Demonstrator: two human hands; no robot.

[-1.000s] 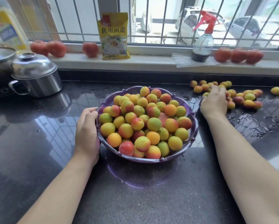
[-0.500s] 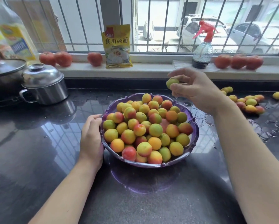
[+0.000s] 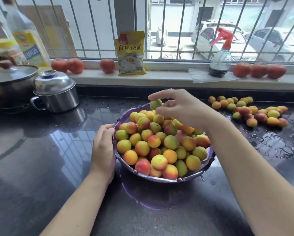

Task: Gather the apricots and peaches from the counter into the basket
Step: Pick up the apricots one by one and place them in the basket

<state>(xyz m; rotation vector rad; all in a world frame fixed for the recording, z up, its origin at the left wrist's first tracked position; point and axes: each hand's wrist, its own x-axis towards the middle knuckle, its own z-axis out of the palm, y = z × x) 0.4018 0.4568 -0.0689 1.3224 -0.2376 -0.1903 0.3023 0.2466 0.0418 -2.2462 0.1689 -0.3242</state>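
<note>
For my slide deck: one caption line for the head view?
Right hand pinches a greenish apricot over the heaped purple basket, left hand holding its rim.

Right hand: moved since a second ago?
Yes. The right hand has come left from the loose fruit pile to above the purple basket's far rim, pinching a greenish apricot.

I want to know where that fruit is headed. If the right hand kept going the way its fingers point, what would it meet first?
Judging loosely, the right hand, pinching a greenish apricot, points left over the basket's far rim; beyond lies bare counter, then the steel pot.
</note>
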